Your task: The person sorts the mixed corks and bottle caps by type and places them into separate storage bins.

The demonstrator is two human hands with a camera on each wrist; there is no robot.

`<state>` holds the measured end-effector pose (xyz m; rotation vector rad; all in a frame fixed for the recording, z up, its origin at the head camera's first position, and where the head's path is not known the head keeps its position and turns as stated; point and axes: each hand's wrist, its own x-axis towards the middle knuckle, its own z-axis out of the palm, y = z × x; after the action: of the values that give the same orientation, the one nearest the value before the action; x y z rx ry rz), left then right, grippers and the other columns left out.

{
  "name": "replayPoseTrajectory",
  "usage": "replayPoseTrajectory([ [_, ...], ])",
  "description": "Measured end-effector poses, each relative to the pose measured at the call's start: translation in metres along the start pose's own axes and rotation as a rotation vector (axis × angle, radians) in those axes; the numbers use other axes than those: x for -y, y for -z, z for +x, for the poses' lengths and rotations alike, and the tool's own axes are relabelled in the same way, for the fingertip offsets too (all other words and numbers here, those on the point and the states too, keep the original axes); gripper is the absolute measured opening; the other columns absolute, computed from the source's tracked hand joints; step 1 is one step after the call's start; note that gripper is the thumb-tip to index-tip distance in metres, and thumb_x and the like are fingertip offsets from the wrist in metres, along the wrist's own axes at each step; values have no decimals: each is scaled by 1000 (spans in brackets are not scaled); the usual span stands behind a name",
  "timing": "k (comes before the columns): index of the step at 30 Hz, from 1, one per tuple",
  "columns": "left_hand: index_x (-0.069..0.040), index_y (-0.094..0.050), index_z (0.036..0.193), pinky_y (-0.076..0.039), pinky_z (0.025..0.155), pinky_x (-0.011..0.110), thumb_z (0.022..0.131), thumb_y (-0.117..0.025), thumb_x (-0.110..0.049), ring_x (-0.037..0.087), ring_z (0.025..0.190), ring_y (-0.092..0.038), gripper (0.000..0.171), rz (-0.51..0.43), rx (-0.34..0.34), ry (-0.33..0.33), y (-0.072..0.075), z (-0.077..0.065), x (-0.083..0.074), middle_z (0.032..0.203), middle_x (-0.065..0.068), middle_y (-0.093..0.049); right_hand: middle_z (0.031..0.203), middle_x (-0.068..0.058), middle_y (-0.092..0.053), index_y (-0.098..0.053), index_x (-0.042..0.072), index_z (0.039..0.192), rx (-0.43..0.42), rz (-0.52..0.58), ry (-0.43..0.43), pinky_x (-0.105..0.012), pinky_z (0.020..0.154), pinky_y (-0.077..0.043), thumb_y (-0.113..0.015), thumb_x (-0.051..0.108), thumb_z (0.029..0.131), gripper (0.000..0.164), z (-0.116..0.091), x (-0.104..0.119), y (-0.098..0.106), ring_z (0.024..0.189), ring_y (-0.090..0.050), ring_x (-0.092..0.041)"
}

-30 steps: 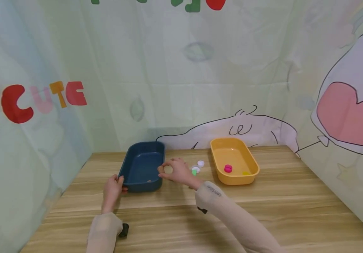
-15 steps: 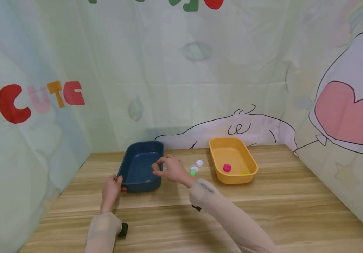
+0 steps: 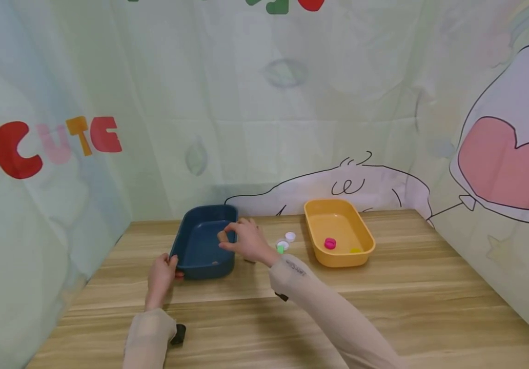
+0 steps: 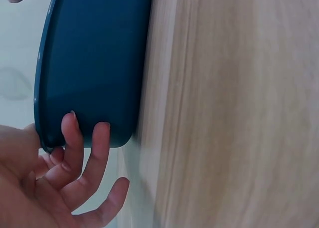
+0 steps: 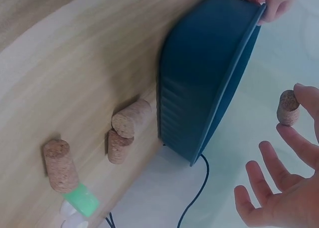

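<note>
My left hand grips the near left corner of the deep blue tray. In the left wrist view its fingers lie along the tray's outer wall. My right hand pinches a cork between thumb and forefinger, with its other fingers spread in the right wrist view. The head view puts this cork above the tray, just inside its right side. A small brown bit shows low in the tray, partly hidden by the near wall.
Three more corks, one of them a standing-apart cork, lie on the table right of the tray. Beside them are a green piece and white caps. A yellow tray at the right holds a pink cap and a yellow piece.
My right hand has moved left with the cork, from the blue tray's right rim to over its inside. My left hand keeps its grip on the corner.
</note>
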<state>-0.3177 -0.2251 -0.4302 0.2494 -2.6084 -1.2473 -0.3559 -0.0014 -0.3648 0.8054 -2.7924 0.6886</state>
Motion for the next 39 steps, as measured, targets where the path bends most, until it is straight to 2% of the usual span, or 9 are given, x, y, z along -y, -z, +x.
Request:
replayPoseTrajectory([
  [6,-5,-33,68,-48,61,29,92,-36,-12,22,53,-65,25,0,-2,-5,0,2,2,65,19,-62,115,-4,-56,-60,20,110,-16,-14,3,-33,74,-34,-63,42,79,38,6,2,3,99,-45,-22],
  [11,-5,-32,68,-48,62,30,92,-37,-11,23,53,-65,26,3,3,-8,1,1,1,64,20,-63,116,-3,-55,-60,21,111,-22,-20,-1,-37,77,-35,-62,43,80,38,10,6,5,103,-45,-22],
  [14,-5,-31,67,-46,58,27,92,-37,-11,22,52,-65,27,0,3,-11,2,2,1,63,19,-63,116,-3,-54,-59,22,112,-25,-29,1,-34,74,-33,-61,44,80,39,12,8,5,103,-45,-22],
  [19,-6,-31,63,-52,62,35,91,-38,-9,18,47,-63,28,-27,-24,-31,0,3,2,60,19,-63,115,-2,-54,-59,23,112,-26,-30,-3,-29,68,-26,-61,44,80,39,15,10,4,100,-43,-21],
  [23,-7,-31,62,-52,65,40,90,-37,-8,17,45,-63,28,-35,-35,-38,-1,4,2,59,19,-63,115,-2,-54,-59,24,112,-34,-30,-4,-29,68,-25,-61,44,80,38,16,11,4,100,-43,-20],
  [34,-6,-32,62,-53,64,39,91,-37,-9,19,48,-64,29,-27,-21,-21,0,4,2,62,21,-63,117,-1,-53,-58,26,113,-35,-53,-28,-32,75,-30,-59,47,80,39,19,14,5,103,-42,-20],
  [39,-5,-32,62,-53,64,39,91,-38,-9,19,47,-63,29,-32,-20,-19,0,4,2,61,21,-63,116,-1,-52,-57,25,114,-33,-35,-29,-33,74,-29,-59,46,81,39,20,16,6,102,-41,-20],
])
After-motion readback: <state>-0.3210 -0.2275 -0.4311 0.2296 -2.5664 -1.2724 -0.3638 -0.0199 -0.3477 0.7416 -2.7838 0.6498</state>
